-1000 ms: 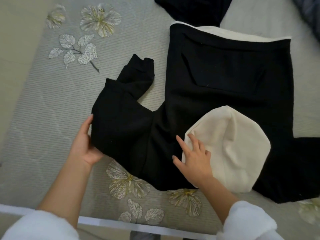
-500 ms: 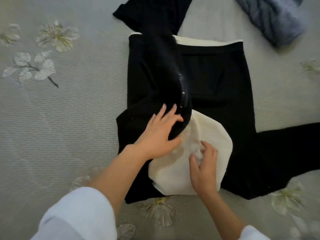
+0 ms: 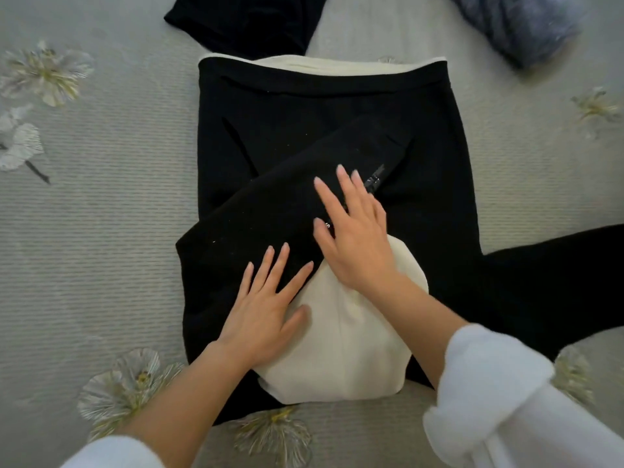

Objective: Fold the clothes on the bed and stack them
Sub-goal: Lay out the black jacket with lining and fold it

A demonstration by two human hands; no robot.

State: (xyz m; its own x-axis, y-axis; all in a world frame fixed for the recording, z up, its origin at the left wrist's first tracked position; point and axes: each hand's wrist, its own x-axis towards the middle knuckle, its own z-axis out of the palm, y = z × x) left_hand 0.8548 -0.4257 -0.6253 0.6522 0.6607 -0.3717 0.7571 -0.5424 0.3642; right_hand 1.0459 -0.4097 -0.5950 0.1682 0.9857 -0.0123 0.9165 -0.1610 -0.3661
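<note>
Head view. A black sweatshirt (image 3: 304, 123) lies spread flat on the bed (image 3: 94, 231), with a cream edge (image 3: 337, 64) showing along its far border. One sleeve (image 3: 270, 211) lies diagonally across the sweatshirt's front, running from its left edge up toward its middle. The other sleeve (image 3: 540, 271) stretches out from the sweatshirt's right side onto the bed. A cream hood (image 3: 344, 349) lies on the sweatshirt's near end.

The left hand (image 3: 266, 312) rests palm down, fingers straight and spread: fingertips on the crossed sleeve, thumb and heel on the hood. The right hand (image 3: 354, 231) lies flat as well, fingers straight and apart on the crossed sleeve, wrist over the hood. Neither hand grips any cloth. Both forearms emerge from pushed-up white cuffs (image 3: 499, 383).

Beyond the sweatshirt's far border lies a second black garment (image 3: 250, 21); beyond its far right corner lies a blue-grey fuzzy item (image 3: 520, 25).
</note>
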